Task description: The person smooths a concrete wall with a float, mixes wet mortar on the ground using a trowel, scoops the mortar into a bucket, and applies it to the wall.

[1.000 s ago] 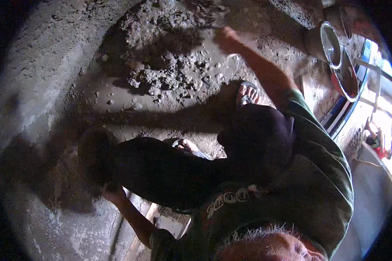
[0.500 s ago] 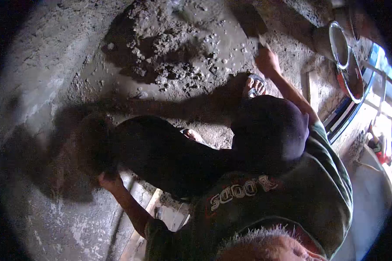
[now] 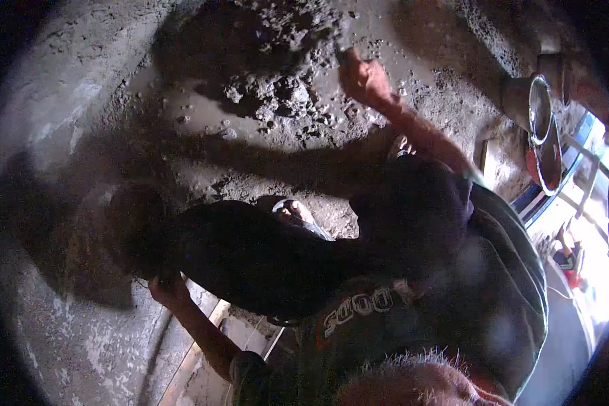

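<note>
My right hand [image 3: 367, 80] is closed around the handle of a trowel [image 3: 345, 54]. Its blade is blurred and dark against the wet mortar. A lumpy heap of mortar [image 3: 287, 95] lies in a thin grey slurry on the floor, just left of this hand. At the left, my left hand [image 3: 169, 291] is curled at the lower edge of a broad, dark shape [image 3: 139, 230] in deep shadow. What its fingers hold there I cannot make out. Between both hands are my bent legs, and my sandalled foot [image 3: 296, 211] stands near the mortar.
Two buckets stand at the right: a grey one [image 3: 520, 101] and a red-and-dark one [image 3: 547, 162]. A short wooden board [image 3: 489, 159] lies close by. Beyond the bright opening at the far right sits another person [image 3: 567, 260]. Planks [image 3: 193, 352] lie below my left arm.
My right hand has swung with the trowel up and leftward, in over the mortar heap. My left hand has barely moved. The whole view has shifted slightly.
</note>
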`<action>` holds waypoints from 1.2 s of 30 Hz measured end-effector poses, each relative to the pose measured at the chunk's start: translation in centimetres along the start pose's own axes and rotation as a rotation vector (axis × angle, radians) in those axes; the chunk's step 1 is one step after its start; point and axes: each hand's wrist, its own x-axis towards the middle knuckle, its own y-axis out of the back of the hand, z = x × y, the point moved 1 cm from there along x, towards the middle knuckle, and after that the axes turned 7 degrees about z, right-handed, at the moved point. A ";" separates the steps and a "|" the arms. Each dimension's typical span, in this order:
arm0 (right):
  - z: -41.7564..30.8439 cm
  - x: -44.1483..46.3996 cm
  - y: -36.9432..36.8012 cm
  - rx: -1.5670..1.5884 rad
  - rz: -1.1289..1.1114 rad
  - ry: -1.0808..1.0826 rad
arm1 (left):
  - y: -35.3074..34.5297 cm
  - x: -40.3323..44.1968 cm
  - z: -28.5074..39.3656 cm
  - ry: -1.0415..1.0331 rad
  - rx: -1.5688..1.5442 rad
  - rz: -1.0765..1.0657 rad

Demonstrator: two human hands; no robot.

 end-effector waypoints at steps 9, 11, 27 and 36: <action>1.8 5.3 7.5 0.049 -0.572 -0.393 | -4.2 0.4 8.8 -0.303 0.306 0.128; 3.3 1.5 5.6 0.027 -0.386 -0.097 | -3.9 1.2 8.4 -0.398 0.339 0.183; 22.2 -5.6 5.5 0.930 0.010 -1.283 | -4.2 2.3 5.3 0.034 -0.235 0.022; 8.9 2.3 -2.5 0.538 -0.167 0.344 | -6.0 5.0 4.2 0.213 -0.478 -0.114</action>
